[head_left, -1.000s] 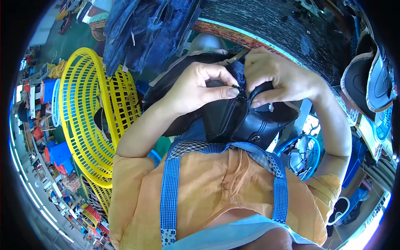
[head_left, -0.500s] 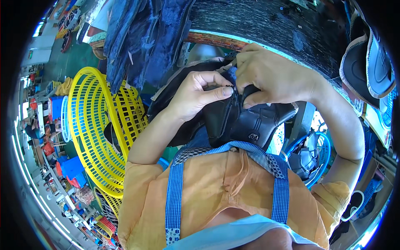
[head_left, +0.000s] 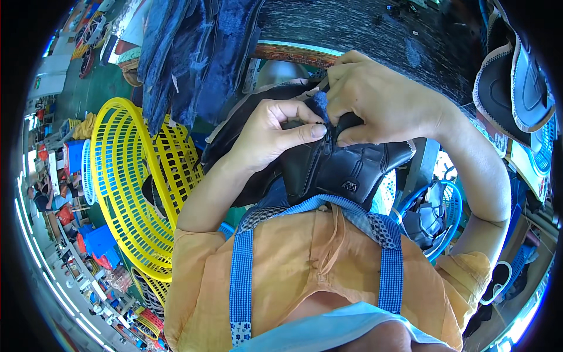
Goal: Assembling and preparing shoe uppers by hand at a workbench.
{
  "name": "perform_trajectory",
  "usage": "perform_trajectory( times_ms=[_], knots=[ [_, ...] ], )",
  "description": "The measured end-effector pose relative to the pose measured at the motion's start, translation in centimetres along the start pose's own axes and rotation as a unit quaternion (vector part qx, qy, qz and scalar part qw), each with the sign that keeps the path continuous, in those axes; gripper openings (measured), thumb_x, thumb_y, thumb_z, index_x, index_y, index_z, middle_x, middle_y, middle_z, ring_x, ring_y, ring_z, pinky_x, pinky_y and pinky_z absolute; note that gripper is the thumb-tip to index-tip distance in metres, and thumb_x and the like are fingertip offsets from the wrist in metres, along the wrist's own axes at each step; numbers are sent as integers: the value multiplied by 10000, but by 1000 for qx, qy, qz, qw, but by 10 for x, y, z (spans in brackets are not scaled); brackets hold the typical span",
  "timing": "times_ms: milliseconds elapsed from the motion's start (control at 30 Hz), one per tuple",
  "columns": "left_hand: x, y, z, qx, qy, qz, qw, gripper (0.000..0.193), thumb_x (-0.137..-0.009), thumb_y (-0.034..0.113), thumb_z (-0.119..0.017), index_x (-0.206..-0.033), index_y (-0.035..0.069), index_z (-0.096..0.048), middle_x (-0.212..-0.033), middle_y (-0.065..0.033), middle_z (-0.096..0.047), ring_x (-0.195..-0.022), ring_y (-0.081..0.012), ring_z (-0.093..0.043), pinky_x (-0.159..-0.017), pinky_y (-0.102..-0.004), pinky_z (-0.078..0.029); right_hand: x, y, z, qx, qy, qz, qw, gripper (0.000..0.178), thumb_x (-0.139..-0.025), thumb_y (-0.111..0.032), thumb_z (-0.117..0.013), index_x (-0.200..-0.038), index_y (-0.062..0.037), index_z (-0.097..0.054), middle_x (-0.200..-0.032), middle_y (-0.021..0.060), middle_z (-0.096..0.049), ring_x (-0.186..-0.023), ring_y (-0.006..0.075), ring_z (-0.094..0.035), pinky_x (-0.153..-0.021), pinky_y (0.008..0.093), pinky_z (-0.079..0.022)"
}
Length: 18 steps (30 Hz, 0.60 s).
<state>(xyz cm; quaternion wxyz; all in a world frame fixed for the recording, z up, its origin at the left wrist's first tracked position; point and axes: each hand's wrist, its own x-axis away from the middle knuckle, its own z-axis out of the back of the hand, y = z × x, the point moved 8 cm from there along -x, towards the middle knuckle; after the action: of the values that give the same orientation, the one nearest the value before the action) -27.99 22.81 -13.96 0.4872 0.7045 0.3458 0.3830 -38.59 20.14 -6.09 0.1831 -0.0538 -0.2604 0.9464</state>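
A black leather boot upper [head_left: 355, 167] lies across my lap, with a small metal emblem on its front. A zipper [head_left: 326, 144] runs down it, and its pull hangs just below my fingertips. My left hand [head_left: 263, 134] is closed, thumb and forefinger pinching the zipper's top edge. Close beside it, my right hand [head_left: 384, 102] has its fingers curled round the leather's upper edge, thumb pressed against it. Blue fleecy lining [head_left: 320, 101] shows between the hands. More dark leather pieces [head_left: 249, 111] spread out behind my left hand.
Yellow plastic baskets [head_left: 126, 229] stand at my left. Blue fleecy pieces [head_left: 196, 58] hang off the dark worktable [head_left: 328, 26] ahead. Black uppers with pale edges [head_left: 498, 85] hang at the far right. A blue basket [head_left: 457, 205] of black leather pieces sits by my right elbow.
Both hands stay at the zipper top with nearly the same hold. The zipper pull shows more plainly below my fingertips now. The whole view has shifted slightly.
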Motion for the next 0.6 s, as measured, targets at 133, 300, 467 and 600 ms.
perform_trajectory(
  times_ms=[133, 300, 467, 600],
  knots=[
    [0, 1, -2, -12, -14, -2, 1000, 149, -827, 114, -782, -916, 7, -729, -875, -31, -701, -806, -78, -621, -765, -227, -502, 2, 1, 1, -3, -3, -4, 1000, 212, -684, -227, -798, -756, -43, -721, -749, 64, -630, -868, 235, -582, -1017, 423, -340],
    [-2, 3, -3, -27, -15, -25, 999, 159, -827, 124, -784, -920, 7, -729, -889, -34, -700, -811, -79, -621, -761, -229, -503, 3, 0, 5, -11, 20, 9, 1000, 209, -687, -237, -775, -747, -44, -724, -736, 69, -631, -860, 235, -581, -1013, 416, -344],
    [-2, 5, -4, -37, -24, -25, 999, 152, -827, 116, -782, -918, 5, -731, -867, -36, -707, -784, -76, -622, -744, -223, -501, 2, -3, 3, -8, 11, 12, 1000, 207, -680, -235, -775, -738, -44, -718, -738, 63, -618, -856, 234, -580, -1010, 410, -347],
    [-1, 6, -5, -47, -41, -3, 998, 150, -824, 111, -782, -913, 0, -731, -856, -38, -709, -774, -76, -624, -737, -223, -502, 1, -3, 3, -49, -32, -3, 998, 199, -675, -227, -778, -723, -46, -710, -732, 56, -596, -839, 235, -574, -1011, 413, -349]
  ],
)
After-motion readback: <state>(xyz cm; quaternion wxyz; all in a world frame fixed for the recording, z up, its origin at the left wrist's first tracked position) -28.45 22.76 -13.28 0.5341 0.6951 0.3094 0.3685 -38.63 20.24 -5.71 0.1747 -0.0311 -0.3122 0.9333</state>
